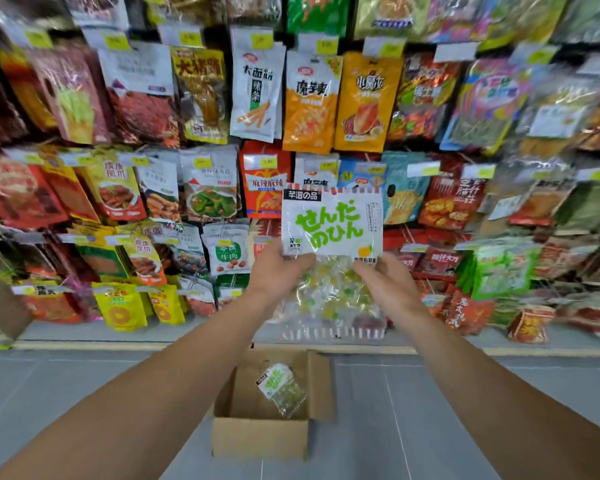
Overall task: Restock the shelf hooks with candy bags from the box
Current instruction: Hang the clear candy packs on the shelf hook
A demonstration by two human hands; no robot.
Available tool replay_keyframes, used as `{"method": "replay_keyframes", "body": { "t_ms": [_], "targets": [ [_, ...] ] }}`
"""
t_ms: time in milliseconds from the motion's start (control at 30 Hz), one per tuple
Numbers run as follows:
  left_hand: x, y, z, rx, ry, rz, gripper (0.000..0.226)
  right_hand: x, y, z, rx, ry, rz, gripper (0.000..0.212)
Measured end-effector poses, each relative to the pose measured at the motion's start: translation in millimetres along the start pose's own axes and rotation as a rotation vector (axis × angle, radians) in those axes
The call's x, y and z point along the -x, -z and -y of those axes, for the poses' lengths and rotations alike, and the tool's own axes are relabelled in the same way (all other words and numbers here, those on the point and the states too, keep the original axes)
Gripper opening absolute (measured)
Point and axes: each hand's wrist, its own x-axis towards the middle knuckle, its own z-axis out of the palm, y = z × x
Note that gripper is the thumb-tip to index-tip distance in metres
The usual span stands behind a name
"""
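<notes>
I hold a candy bag [331, 230] upright in front of the shelf, white on top with green lettering, clear below with yellow and green sweets. My left hand [278, 268] grips its left edge and my right hand [383, 278] grips its right edge, both at mid height. The bag's top sits at the level of the middle row of hooks. On the floor below stands an open cardboard box [257, 431] with one more candy bag [282, 388] of the same kind lying inside.
A wall of hooks [257, 98] packed with hanging snack bags fills the view, left to right and top to bottom. A low grey shelf base [84, 332] runs along the bottom. Grey tiled floor [430, 410] surrounds the box.
</notes>
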Motion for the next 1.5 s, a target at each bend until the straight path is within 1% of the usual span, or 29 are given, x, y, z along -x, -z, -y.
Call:
{"method": "replay_keyframes", "body": {
  "t_ms": [100, 133, 167, 267, 400, 467, 533, 600, 633, 667, 733, 767, 867, 933, 1000, 1067, 1167, 1233, 1333, 1433, 1500],
  "targets": [
    [0, -28, -37, 0.001, -0.088, -0.003, 0.014, -2, 46, 12, -0.018, 0.055, -0.037, 0.026],
    [-2, -48, -54, 0.001, -0.118, 0.001, 0.014, -4, 73, 15, -0.028, 0.080, -0.059, 0.027],
    [-2, -53, -60, 0.002, -0.125, -0.007, 0.015, -5, 81, 17, -0.020, 0.086, -0.065, 0.027],
    [-5, -108, -100, 0.026, -0.189, 0.003, 0.016, -12, 149, 20, -0.008, 0.130, -0.119, 0.038],
    [-10, -187, -151, 0.103, -0.258, 0.006, 0.009, -24, 240, 22, 0.034, 0.196, -0.206, 0.035],
    [-12, -229, -179, 0.146, -0.293, 0.000, 0.008, -32, 288, 23, 0.030, 0.227, -0.247, 0.038],
    [-15, -256, -201, 0.159, -0.323, 0.002, 0.011, -40, 320, 28, 0.028, 0.232, -0.274, 0.047],
    [-20, -286, -224, 0.161, -0.343, 0.015, 0.013, -48, 355, 32, 0.001, 0.239, -0.286, 0.064],
    [-25, -299, -236, 0.153, -0.356, 0.012, 0.012, -53, 372, 35, -0.011, 0.242, -0.297, 0.070],
    [-28, -310, -245, 0.142, -0.372, 0.010, 0.011, -58, 385, 37, -0.012, 0.252, -0.295, 0.067],
    [-37, -330, -262, 0.124, -0.399, -0.005, 0.012, -72, 411, 38, -0.004, 0.265, -0.299, 0.047],
    [-42, -339, -269, 0.119, -0.410, -0.014, 0.014, -77, 421, 39, 0.001, 0.272, -0.305, 0.041],
    [-64, -369, -292, 0.124, -0.431, 0.001, 0.019, -101, 454, 42, -0.001, 0.305, -0.327, 0.033],
    [-81, -383, -303, 0.124, -0.450, 0.016, 0.016, -120, 470, 44, 0.003, 0.320, -0.335, 0.029],
    [-102, -400, -313, 0.121, -0.489, 0.035, 0.008, -145, 487, 45, 0.012, 0.335, -0.337, 0.035],
    [-122, -413, -320, 0.122, -0.514, 0.050, 0.008, -168, 499, 46, -0.011, 0.329, -0.344, 0.044],
    [-160, -432, -332, 0.156, -0.525, 0.072, 0.010, -207, 514, 50, 0.016, 0.340, -0.349, 0.033],
    [-196, -446, -344, 0.181, -0.525, 0.082, 0.008, -240, 526, 57, 0.034, 0.356, -0.368, 0.037],
    [-245, -462, -360, 0.187, -0.522, 0.076, 0.011, -285, 545, 68, 0.041, 0.377, -0.402, 0.032],
    [-284, -474, -370, 0.144, -0.522, 0.018, 0.016, -319, 567, 84, -0.009, 0.397, -0.481, 0.039],
    [-308, -482, -375, 0.126, -0.510, -0.001, 0.018, -346, 585, 94, 0.006, 0.421, -0.499, 0.046]
  ]
}}
